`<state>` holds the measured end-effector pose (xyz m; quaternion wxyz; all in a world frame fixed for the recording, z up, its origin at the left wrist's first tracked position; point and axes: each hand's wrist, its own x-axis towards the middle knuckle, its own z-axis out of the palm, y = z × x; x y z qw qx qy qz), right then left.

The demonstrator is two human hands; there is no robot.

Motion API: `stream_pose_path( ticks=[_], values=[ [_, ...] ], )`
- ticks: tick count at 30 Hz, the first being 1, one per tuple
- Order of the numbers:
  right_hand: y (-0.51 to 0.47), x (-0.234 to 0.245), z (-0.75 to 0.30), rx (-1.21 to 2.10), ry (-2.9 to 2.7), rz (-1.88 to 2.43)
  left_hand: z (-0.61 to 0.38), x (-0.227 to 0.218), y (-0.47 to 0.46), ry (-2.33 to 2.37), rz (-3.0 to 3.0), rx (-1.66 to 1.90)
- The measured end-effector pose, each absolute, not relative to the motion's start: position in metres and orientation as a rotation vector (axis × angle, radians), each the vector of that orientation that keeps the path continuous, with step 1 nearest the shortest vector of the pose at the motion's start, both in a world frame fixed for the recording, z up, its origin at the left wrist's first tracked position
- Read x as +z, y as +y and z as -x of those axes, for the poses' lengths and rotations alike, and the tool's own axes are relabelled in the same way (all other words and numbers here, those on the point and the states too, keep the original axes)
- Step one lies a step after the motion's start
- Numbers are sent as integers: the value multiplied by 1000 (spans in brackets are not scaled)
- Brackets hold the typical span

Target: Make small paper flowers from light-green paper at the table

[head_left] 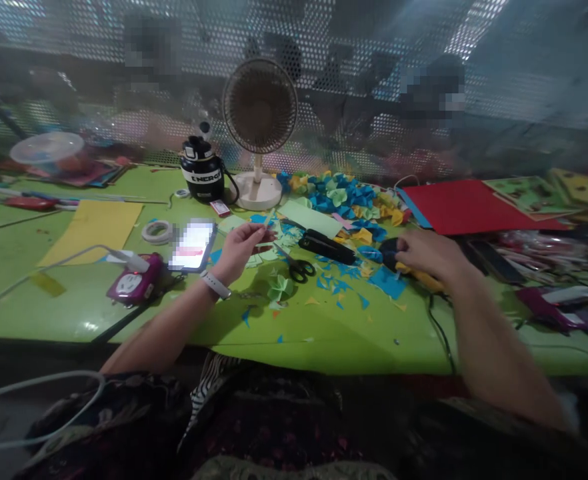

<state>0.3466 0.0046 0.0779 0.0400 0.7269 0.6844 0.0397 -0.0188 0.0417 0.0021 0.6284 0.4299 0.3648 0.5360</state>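
Note:
My left hand (247,243), with a white band at its wrist, is raised over the paper scraps. Its thumb and forefinger pinch a small pale paper piece (269,217), while the other fingers are loosely extended. Over on the right, my right hand (427,253) is closed round a yellow and black corded tool that looks like a glue gun (390,255); the hand hides part of it. Between the hands lie black-handled scissors (300,268) and a black stapler (327,247). A green paper flower (280,288) sits near the scissors.
A heap of blue, green and yellow paper flowers (341,193) lies behind, beside a small fan (260,107) and a black jug (203,170). A lit phone (193,245), tape roll (157,231) and purple power socket (134,280) are left. Red sheets (467,207) lie right.

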Motion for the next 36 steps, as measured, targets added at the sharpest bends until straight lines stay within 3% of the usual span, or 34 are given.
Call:
stream_pose_path(
  ticks=[2, 5, 7, 10, 12, 18, 21, 36],
  values=[
    [0, 82, -349, -106, 2135, -2575, 17, 1, 39, 807, -979, 1170],
    [-3, 77, -324, -1109, 2360, -2839, 14, 2, 34, 772, -966, 1090],
    [-2, 69, -292, -1673, 2400, -2669, 13, 2, 32, 756, -963, 1058],
    [4, 53, -239, -2027, 2348, -2315, 12, 3, 31, 750, -964, 1045],
    [7, 42, -211, -1997, 2363, -2217, 13, 2, 32, 750, -966, 1050],
    [5, 17, -179, -1300, 2825, -2160, 11, -4, 31, 721, -991, 1015],
    [0, 12, -180, -1141, 2887, -2164, 8, -6, 29, 685, -1003, 992],
    [-7, 11, -189, -1181, 2881, -2120, 6, -7, 24, 676, -1091, 975]
  ],
)
